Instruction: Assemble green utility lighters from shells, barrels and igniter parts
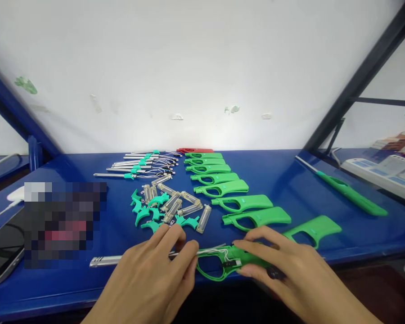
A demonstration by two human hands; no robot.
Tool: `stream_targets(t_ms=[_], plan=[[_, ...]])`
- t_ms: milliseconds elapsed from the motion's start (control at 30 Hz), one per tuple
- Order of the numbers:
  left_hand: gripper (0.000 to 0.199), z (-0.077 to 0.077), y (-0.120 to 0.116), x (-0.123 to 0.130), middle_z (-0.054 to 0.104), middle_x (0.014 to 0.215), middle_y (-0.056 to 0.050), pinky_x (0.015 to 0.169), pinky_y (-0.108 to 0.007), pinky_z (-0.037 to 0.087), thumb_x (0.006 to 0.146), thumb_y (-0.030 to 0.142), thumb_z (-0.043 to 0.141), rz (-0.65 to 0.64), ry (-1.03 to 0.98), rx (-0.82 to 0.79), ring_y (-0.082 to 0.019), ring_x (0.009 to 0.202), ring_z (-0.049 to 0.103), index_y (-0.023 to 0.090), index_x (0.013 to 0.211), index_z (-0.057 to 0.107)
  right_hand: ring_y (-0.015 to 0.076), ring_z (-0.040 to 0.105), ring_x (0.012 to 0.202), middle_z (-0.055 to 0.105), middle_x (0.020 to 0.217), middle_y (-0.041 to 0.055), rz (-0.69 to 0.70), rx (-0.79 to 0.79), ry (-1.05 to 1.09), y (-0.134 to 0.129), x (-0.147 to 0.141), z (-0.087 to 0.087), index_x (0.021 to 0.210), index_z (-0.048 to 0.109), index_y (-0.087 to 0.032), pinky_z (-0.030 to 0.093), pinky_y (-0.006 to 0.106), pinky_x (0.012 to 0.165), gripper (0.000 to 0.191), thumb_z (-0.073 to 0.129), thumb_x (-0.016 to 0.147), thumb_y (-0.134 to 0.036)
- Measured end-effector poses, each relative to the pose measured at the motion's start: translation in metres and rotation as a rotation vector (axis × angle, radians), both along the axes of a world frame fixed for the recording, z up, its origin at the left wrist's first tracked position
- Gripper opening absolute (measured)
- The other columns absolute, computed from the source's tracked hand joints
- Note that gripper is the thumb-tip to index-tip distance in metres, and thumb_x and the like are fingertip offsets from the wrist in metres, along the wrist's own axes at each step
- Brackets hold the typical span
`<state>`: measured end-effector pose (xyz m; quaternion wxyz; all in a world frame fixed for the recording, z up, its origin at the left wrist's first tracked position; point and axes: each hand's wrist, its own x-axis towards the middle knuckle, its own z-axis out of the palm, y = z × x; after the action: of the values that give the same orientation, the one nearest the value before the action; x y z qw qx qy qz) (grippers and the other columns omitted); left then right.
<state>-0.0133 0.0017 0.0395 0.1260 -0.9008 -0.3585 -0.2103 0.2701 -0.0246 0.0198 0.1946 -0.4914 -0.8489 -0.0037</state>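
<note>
A green lighter casing half (216,274) lies at the desk's front edge, its inside facing up, with white wires and a small black part (231,264) in it. My left hand (155,270) is closed over the front end of the casing, where a silver lighter tube (104,261) sticks out to the left. The left fingertips hide the joint between tube and casing. My right hand (283,265) grips the handle end between thumb and fingers. Something dark (275,272) shows beneath the right fingers; I cannot make out what it is.
Green casing halves (246,203) run in a column behind my hands, with a red one (195,150) at the back. Clear fuel tanks (204,219), teal triggers (143,216) and wired silver tubes (113,175) lie left of them. An assembled green lighter (351,193) rests at right.
</note>
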Motion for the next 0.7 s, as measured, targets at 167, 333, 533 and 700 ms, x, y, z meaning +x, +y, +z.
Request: stream_targets(t_ms=[167, 333, 533, 700], plan=[[0.02, -0.002, -0.001, 0.004, 0.065, 0.089, -0.003, 0.054, -0.032, 0.053, 0.1, 0.01, 0.045, 0.017, -0.053, 0.049, -0.022, 0.076, 0.07, 0.024, 0.093, 0.058, 0.0163, 0.079, 0.065, 0.077, 0.113, 0.0044, 0.026, 0.033, 0.004, 0.003, 0.001, -0.002, 0.125, 0.077, -0.034, 0.07, 0.031, 0.065, 0.047, 0.035, 0.114, -0.052], [0.02, 0.001, -0.003, 0.002, 0.065, 0.088, -0.002, 0.054, -0.029, 0.05, 0.098, 0.008, 0.049, 0.007, -0.174, 0.041, -0.02, 0.076, 0.067, 0.024, 0.096, 0.06, 0.0134, 0.076, 0.054, 0.079, 0.108, 0.0032, 0.068, 0.134, 0.018, 0.008, 0.0, -0.005, 0.119, 0.079, -0.032, 0.066, 0.024, 0.054, 0.048, 0.036, 0.114, -0.053], [0.019, 0.007, -0.003, 0.003, 0.064, 0.09, -0.001, 0.059, -0.027, 0.051, 0.098, 0.006, 0.053, -0.014, -0.294, 0.009, -0.017, 0.079, 0.064, 0.023, 0.1, 0.061, 0.0145, 0.079, 0.058, 0.081, 0.106, 0.0025, 0.095, 0.188, 0.064, 0.011, 0.0, -0.008, 0.116, 0.08, -0.032, 0.068, 0.025, 0.056, 0.049, 0.036, 0.114, -0.053], [0.02, 0.03, -0.007, -0.011, 0.066, 0.1, 0.0, 0.074, -0.025, 0.055, 0.102, 0.009, 0.053, 0.075, -0.358, 0.02, -0.014, 0.087, 0.067, 0.026, 0.107, 0.063, 0.0157, 0.08, 0.06, 0.081, 0.106, 0.0037, 0.087, 0.184, 0.063, 0.011, -0.001, -0.007, 0.116, 0.081, -0.032, 0.066, 0.024, 0.051, 0.051, 0.034, 0.115, -0.053]])
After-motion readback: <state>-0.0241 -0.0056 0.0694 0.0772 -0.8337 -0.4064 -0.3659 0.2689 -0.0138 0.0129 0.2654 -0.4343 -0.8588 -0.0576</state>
